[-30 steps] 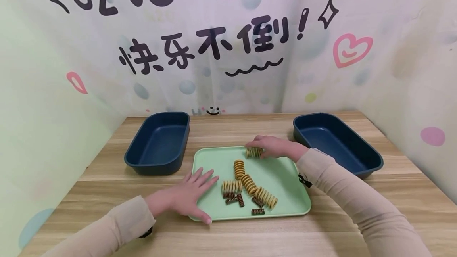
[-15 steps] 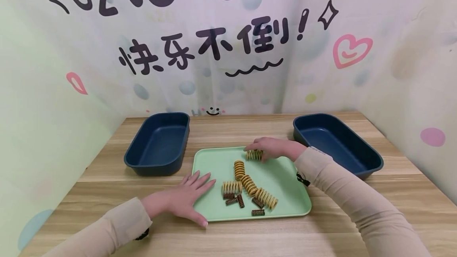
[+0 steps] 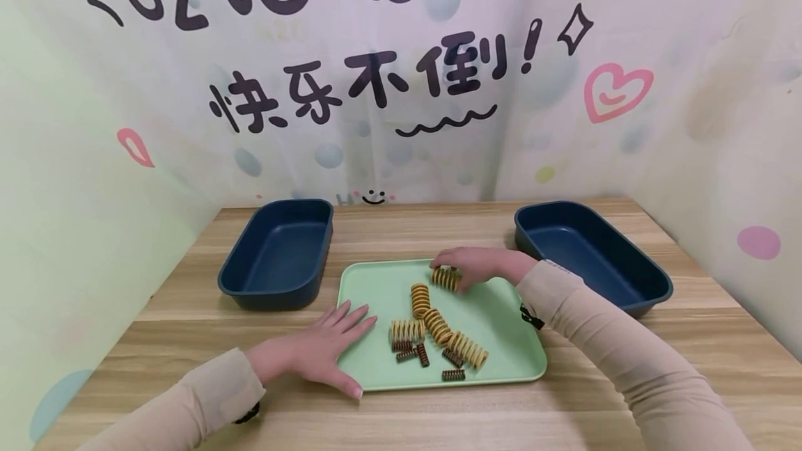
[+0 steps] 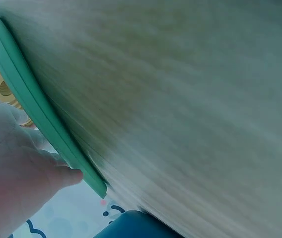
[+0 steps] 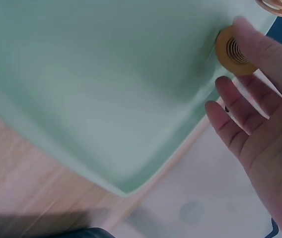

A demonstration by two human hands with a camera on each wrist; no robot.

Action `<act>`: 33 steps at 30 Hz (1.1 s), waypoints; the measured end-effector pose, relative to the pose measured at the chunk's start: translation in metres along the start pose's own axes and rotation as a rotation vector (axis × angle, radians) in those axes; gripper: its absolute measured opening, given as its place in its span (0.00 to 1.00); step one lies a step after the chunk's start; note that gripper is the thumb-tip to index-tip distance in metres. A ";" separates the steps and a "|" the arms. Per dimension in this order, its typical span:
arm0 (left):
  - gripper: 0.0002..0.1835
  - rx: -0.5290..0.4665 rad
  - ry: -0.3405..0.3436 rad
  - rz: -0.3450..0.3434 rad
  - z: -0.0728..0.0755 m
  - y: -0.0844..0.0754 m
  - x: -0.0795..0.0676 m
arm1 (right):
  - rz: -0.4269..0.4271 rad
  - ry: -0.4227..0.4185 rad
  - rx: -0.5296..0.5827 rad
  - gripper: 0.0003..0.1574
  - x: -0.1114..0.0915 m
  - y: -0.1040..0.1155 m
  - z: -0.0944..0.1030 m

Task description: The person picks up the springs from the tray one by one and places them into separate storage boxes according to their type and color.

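Observation:
My right hand (image 3: 481, 264) is over the back of the light green tray (image 3: 374, 285), pinching a yellow coil spring (image 3: 445, 279) between thumb and fingers. Seen in the right wrist view, the thumb lies across the round end of that spring (image 5: 225, 53). My left hand (image 3: 318, 353) is spread with straight fingers over the tray's left edge and holds nothing. Mid-tray lie several more yellow springs, among them an upright-looking one (image 3: 420, 301) and a slanted one (image 3: 468, 351). Several small dark brown springs (image 3: 453, 374) lie near the front edge.
A dark blue bin (image 3: 276, 298) stands behind and left of the tray. Another blue bin (image 3: 654, 291) is at the back right, partly behind my right sleeve (image 3: 601, 326). All of it sits on a wood-grain table (image 3: 438, 420), with a printed cloth (image 3: 376, 159) behind.
My left hand has slid slightly left at the tray's edge. The yellow spring in my right hand has shifted a little toward the front and tilted. The other springs have stayed put.

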State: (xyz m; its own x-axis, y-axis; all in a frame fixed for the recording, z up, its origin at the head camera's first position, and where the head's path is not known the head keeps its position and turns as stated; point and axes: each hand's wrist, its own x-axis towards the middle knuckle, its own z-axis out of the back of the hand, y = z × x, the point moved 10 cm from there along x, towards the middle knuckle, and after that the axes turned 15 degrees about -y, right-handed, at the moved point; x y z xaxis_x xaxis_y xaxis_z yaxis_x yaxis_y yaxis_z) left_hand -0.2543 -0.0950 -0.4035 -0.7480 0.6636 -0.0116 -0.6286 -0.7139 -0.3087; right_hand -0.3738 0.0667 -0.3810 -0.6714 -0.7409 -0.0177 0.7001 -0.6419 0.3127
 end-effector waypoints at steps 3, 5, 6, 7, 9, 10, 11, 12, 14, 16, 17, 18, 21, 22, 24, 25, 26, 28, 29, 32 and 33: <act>0.56 -0.003 -0.001 -0.001 0.000 0.000 0.000 | -0.008 0.012 0.037 0.41 0.001 -0.002 -0.002; 0.56 -0.001 -0.003 -0.002 0.000 0.001 0.000 | -0.014 0.013 0.065 0.41 0.002 -0.004 -0.004; 0.56 0.001 -0.003 -0.003 -0.001 0.001 0.000 | -0.008 0.010 0.074 0.41 0.002 -0.005 -0.004; 0.57 0.002 -0.004 -0.003 -0.001 0.001 0.001 | -0.003 0.008 0.086 0.42 0.002 -0.006 -0.004; 0.57 0.008 -0.006 -0.010 -0.001 0.001 0.001 | 0.003 0.005 0.111 0.43 0.002 -0.008 -0.004; 0.57 0.009 -0.006 -0.013 -0.001 0.001 0.001 | 0.009 0.003 0.123 0.44 0.002 -0.009 -0.005; 0.57 0.012 -0.006 -0.016 -0.001 0.000 0.002 | 0.015 0.003 0.136 0.45 0.001 -0.009 -0.005; 0.57 0.012 -0.006 -0.018 -0.001 0.000 0.002 | 0.024 0.002 0.149 0.45 0.001 -0.009 -0.005; 0.57 0.015 -0.006 -0.019 -0.001 0.000 0.002 | 0.035 0.002 0.175 0.45 0.001 -0.008 -0.006; 0.56 0.016 -0.003 -0.016 -0.001 0.000 0.002 | 0.046 0.003 0.192 0.46 0.002 -0.007 -0.007; 0.56 0.018 -0.001 -0.016 -0.002 0.000 0.002 | 0.048 0.004 0.201 0.46 0.002 -0.007 -0.007; 0.56 0.019 0.001 -0.016 -0.002 0.000 0.002 | 0.049 0.004 0.209 0.46 0.003 -0.007 -0.008; 0.56 0.015 0.010 -0.010 -0.003 0.000 0.002 | 0.045 0.012 0.233 0.46 0.004 -0.006 -0.011; 0.56 0.017 0.011 -0.011 -0.003 0.000 0.002 | 0.044 0.015 0.238 0.46 0.005 -0.006 -0.012; 0.56 0.018 0.011 -0.011 -0.003 0.000 0.002 | 0.045 0.021 0.247 0.46 0.006 -0.005 -0.013; 0.56 0.019 0.011 -0.012 -0.003 0.000 0.002 | 0.048 0.023 0.246 0.45 0.006 -0.004 -0.013; 0.56 0.025 0.011 -0.015 -0.004 0.001 0.003 | 0.050 0.024 0.244 0.45 0.007 -0.003 -0.013; 0.56 0.026 0.010 -0.018 -0.004 0.001 0.003 | 0.051 0.028 0.239 0.44 0.007 -0.001 -0.012; 0.56 0.024 0.011 -0.018 -0.005 0.002 0.003 | 0.049 0.031 0.238 0.43 0.008 0.000 -0.012; 0.56 0.026 0.011 -0.019 -0.005 0.003 0.003 | 0.045 0.032 0.235 0.42 0.009 0.001 -0.012; 0.56 0.028 0.013 -0.018 -0.006 0.003 0.003 | 0.040 0.032 0.238 0.41 0.009 0.001 -0.012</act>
State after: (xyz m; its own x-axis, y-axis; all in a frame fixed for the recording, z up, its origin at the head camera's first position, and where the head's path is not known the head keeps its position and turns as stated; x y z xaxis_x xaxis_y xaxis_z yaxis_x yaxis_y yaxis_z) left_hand -0.2573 -0.0932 -0.4097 -0.7337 0.6792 -0.0182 -0.6480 -0.7075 -0.2821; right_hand -0.3759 0.0571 -0.3922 -0.6339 -0.7728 -0.0298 0.6462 -0.5504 0.5287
